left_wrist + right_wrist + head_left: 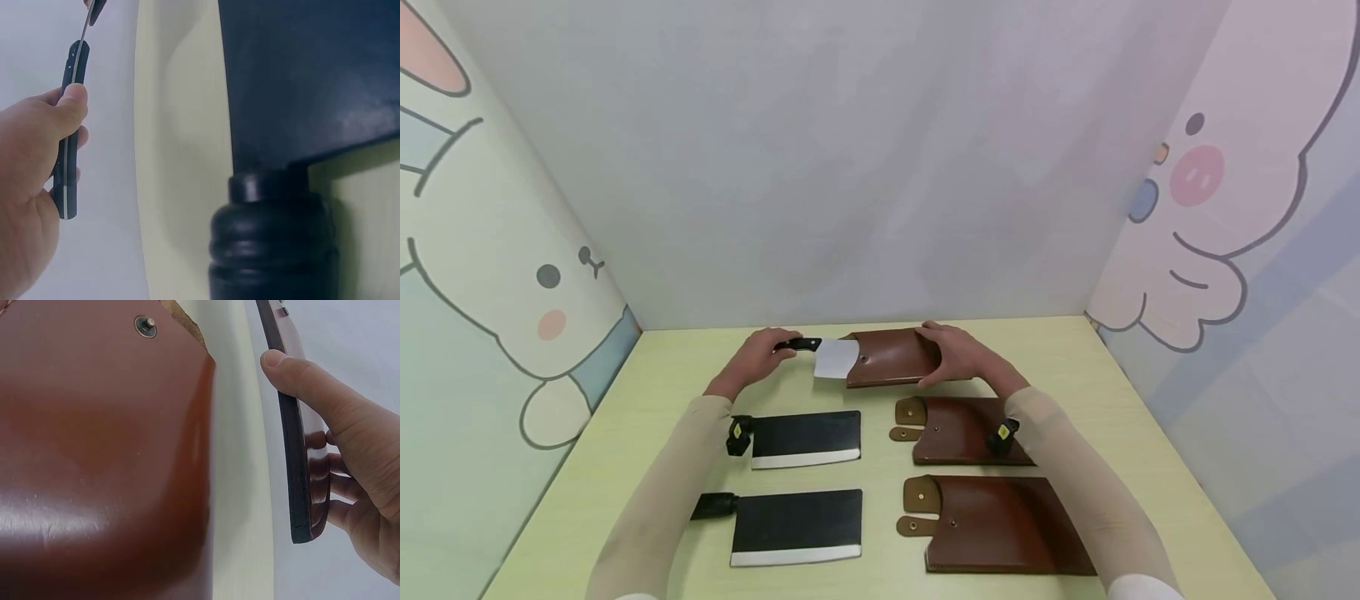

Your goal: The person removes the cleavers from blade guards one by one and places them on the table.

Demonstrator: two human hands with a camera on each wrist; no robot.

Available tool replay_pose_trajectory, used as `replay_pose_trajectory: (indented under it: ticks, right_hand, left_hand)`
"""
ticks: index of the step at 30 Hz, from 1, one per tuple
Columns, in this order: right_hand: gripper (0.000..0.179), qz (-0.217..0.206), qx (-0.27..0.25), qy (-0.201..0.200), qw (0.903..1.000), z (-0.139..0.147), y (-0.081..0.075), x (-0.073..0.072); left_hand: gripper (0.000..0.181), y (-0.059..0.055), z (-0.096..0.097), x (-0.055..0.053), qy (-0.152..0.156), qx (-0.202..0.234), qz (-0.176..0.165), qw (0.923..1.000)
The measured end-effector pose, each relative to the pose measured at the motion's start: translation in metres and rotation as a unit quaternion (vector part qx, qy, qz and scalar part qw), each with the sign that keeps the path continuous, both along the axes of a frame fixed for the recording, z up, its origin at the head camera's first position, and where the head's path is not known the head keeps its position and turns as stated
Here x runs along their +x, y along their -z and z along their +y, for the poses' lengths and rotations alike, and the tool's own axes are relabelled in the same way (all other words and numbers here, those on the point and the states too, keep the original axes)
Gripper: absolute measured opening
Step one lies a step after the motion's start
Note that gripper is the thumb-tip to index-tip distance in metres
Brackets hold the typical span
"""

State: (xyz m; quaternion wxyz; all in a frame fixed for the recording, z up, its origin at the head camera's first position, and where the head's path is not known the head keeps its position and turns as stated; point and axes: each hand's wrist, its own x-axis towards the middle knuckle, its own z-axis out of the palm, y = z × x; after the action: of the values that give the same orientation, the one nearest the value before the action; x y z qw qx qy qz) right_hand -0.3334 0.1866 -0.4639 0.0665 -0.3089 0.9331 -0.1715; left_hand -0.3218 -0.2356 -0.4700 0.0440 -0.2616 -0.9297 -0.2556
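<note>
At the back of the table, my left hand (762, 354) grips the black riveted handle (70, 150) of a small cleaver (835, 358). The front part of its bright blade is hidden inside a brown leather sheath (891, 358); the part nearest the handle shows. My right hand (958, 354) holds that sheath near its far end, thumb on the near edge and fingers over the other side. In the right wrist view the sheath (295, 462) appears edge-on, with the thumb (294, 369) against its edge.
Two black-bladed cleavers (805, 437) (797, 525) lie on the left of the pale table (1060, 358), handles to the left. Two more brown sheaths (958, 429) (1000, 525) lie on the right, snap straps to the left, partly under my right forearm. Walls stand behind and beside.
</note>
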Motion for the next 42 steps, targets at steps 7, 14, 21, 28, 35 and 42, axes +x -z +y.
replay_pose_trajectory:
  ticks: [7,14,21,28,35,42]
  right_hand:
    - [0.112,-0.003,-0.004,-0.001,1.0000,0.004,-0.001,0.002]
    - [0.113,-0.012,0.000,0.006,0.9999,0.008,-0.003,0.004]
    - [0.113,-0.011,0.001,0.012,0.9999,0.013,0.000,0.003]
    - [0.114,-0.011,-0.003,0.013,0.9999,0.018,0.002,0.001]
    - [0.113,-0.018,-0.009,0.015,0.9997,0.024,0.007,0.001]
    - [0.113,-0.020,-0.007,0.017,0.9996,0.029,0.010,0.002]
  left_hand:
    - [0.035,0.002,-0.003,0.000,0.001,-0.002,-0.011,0.9999]
    - [0.036,0.003,-0.005,-0.001,0.004,-0.001,-0.016,0.9999]
    - [0.038,0.004,-0.012,-0.002,-0.002,-0.006,-0.023,0.9997]
    - [0.038,0.004,-0.013,0.000,-0.005,-0.009,-0.024,0.9997]
    - [0.038,0.006,-0.016,0.002,-0.016,-0.010,-0.018,0.9997]
    - [0.039,0.009,-0.022,0.004,-0.015,-0.007,-0.020,0.9997]
